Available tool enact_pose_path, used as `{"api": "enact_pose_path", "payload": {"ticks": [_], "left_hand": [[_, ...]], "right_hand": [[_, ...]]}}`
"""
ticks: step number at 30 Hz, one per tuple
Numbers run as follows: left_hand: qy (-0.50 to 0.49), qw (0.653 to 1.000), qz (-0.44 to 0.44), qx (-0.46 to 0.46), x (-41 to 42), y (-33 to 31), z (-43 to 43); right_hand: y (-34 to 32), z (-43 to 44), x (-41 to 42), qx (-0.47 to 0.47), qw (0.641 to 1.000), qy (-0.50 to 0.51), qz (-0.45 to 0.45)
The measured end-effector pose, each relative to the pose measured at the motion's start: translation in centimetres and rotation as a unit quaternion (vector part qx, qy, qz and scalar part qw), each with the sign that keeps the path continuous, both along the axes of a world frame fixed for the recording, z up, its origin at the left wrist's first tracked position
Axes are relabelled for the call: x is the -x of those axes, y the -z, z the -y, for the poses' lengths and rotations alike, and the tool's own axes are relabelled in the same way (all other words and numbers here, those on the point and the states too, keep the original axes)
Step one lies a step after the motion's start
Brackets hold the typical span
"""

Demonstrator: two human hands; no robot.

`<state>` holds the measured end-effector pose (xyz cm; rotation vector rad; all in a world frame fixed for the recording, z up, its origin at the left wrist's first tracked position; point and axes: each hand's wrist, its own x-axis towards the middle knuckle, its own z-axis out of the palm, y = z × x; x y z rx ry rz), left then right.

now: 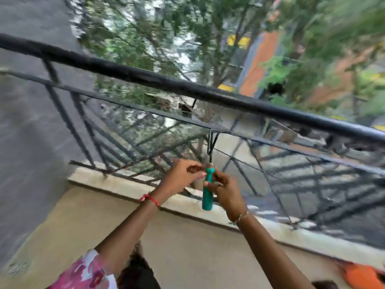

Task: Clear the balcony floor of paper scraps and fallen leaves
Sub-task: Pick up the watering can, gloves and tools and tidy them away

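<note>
A green tool handle (207, 190) hangs upright from a thin dark loop (211, 142) hooked over the lower bar of the black balcony railing (158, 79). My left hand (183, 176) pinches the top of the handle near its metal collar. My right hand (225, 187) grips the handle just below, from the right side. Both hands are raised in front of the railing, above the beige parapet wall (187, 236). The view is blurred by motion. No paper scraps or leaves on the floor are in view.
An orange object (360, 277) shows at the bottom right corner. Dark bristly strands (135, 265) show at the bottom edge between my arms. Beyond the railing are trees (158, 38), a grey road (27, 122) and coloured buildings far below.
</note>
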<state>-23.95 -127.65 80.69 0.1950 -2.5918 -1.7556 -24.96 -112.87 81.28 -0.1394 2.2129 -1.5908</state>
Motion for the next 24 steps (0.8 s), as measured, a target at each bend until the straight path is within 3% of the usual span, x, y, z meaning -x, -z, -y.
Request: {"api": "enact_pose_path", "payload": {"ticks": [5, 10, 14, 24], "left_hand": [[0.147, 0.989, 0.027, -0.004, -1.1, 0.3, -16.1], [0.287, 0.957, 0.03, 0.0, -2.0, 0.3, -29.8], [0.398, 0.917, 0.016, 0.019, -2.4, 0.5, -40.6], [0.579, 0.815, 0.005, 0.028, -0.5, 2.2, -64.2]], "right_hand": [[-1.1, -15.7, -5.5, 0.01, 0.987, 0.158, 0.0], [-1.6, -27.9, -10.7, -0.002, 0.953, 0.303, -0.008], [-1.4, -36.3, -13.9, 0.009, 0.909, 0.416, 0.0], [-0.4, -56.7, -14.7, -0.045, 0.828, 0.557, 0.043]]}}
